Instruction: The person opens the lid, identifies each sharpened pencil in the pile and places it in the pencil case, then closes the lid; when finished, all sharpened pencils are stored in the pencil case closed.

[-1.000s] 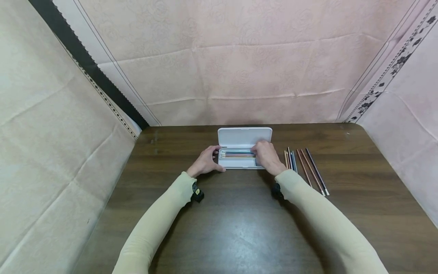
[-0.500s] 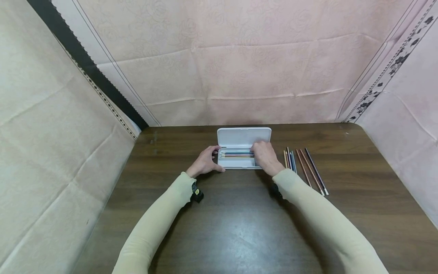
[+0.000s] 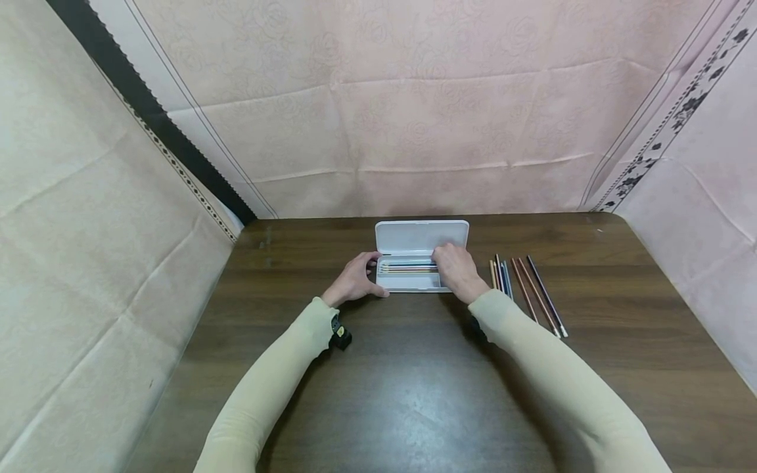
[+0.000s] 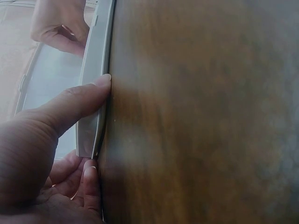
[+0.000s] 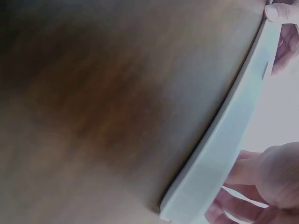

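Note:
A white pencil case (image 3: 408, 282) lies on the table with its lid (image 3: 422, 236) raised at the back. Several pencils (image 3: 407, 267) lie lengthwise inside it. My left hand (image 3: 355, 279) grips the case's left end, thumb on the front wall and fingers around the end, as the left wrist view also shows. My right hand (image 3: 458, 269) reaches into the right part of the case with bent fingers (image 5: 240, 205), over the right ends of the pencils. Its fingertips are hidden, so whether it pinches a pencil cannot be told.
To the right of the case, several more pencils (image 3: 537, 295) lie on the brown table (image 3: 390, 394), some partly behind the right forearm. Patterned cloth (image 3: 426, 131) hangs behind the table and along both sides.
My right hand has shifted slightly left within the case. The case slid very slightly left at first. My left hand keeps its grip.

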Available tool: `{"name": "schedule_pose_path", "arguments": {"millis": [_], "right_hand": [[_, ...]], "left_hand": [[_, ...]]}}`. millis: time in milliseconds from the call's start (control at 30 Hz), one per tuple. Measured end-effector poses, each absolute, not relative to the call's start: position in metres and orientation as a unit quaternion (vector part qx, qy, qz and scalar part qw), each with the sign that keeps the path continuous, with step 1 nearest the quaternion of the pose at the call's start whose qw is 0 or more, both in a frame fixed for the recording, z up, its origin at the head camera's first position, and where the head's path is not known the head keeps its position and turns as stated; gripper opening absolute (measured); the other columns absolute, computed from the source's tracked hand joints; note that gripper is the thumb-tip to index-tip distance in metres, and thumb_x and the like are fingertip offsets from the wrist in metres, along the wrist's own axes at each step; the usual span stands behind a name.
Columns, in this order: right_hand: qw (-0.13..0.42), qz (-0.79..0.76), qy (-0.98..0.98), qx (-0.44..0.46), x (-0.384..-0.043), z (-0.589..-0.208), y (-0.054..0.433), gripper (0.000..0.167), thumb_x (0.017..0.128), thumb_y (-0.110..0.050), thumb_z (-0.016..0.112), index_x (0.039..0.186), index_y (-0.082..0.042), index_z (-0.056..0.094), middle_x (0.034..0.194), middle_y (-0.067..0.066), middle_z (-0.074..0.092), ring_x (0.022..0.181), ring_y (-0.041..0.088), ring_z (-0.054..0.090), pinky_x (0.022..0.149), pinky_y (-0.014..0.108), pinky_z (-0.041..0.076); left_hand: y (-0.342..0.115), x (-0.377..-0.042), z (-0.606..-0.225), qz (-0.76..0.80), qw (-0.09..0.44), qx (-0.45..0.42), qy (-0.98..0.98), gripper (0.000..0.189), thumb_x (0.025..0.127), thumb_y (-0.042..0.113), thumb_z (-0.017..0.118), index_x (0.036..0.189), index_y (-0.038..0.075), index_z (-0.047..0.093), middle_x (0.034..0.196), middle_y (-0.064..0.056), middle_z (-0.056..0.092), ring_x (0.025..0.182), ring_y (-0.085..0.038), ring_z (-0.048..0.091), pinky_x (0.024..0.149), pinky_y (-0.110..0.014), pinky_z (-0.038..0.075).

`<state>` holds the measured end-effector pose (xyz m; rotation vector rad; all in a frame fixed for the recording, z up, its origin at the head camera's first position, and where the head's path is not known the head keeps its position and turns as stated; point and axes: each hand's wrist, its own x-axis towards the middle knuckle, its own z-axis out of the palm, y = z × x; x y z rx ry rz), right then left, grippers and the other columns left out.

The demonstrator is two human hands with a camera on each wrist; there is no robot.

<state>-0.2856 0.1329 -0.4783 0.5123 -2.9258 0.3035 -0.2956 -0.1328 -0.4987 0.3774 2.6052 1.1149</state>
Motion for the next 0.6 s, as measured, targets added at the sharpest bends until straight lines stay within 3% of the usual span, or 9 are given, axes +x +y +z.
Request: {"name": "schedule_pose_path", "arguments": {"millis": [467,600], "right_hand": [[0.054,0.170,-0.971,0.157,-0.282,-0.469,0.142,0.029,0.095,0.014,0.066,0.112,0.001,0.085,0.112,0.021,0.083,0.084,0.027,0.068,0.082,0.045,0.064],[0.065,0.207,-0.962,0.163,-0.278,-0.462,0.148,0.026,0.098,0.013,0.062,0.106,0.003,0.085,0.101,0.020,0.083,0.079,0.027,0.067,0.077,0.044,0.062]], "left_hand": [[-0.133,-0.295,-0.498,0.387,0.141,0.133,0.902,0.098,0.080,0.018,0.098,0.162,0.007,0.046,0.160,-0.018,0.053,0.147,-0.036,0.056,0.126,-0.049,0.048],[-0.133,-0.295,-0.498,0.388,0.140,0.132,0.901,0.097,0.080,0.018,0.098,0.162,0.007,0.046,0.159,-0.019,0.053,0.146,-0.036,0.057,0.126,-0.049,0.048]]}}
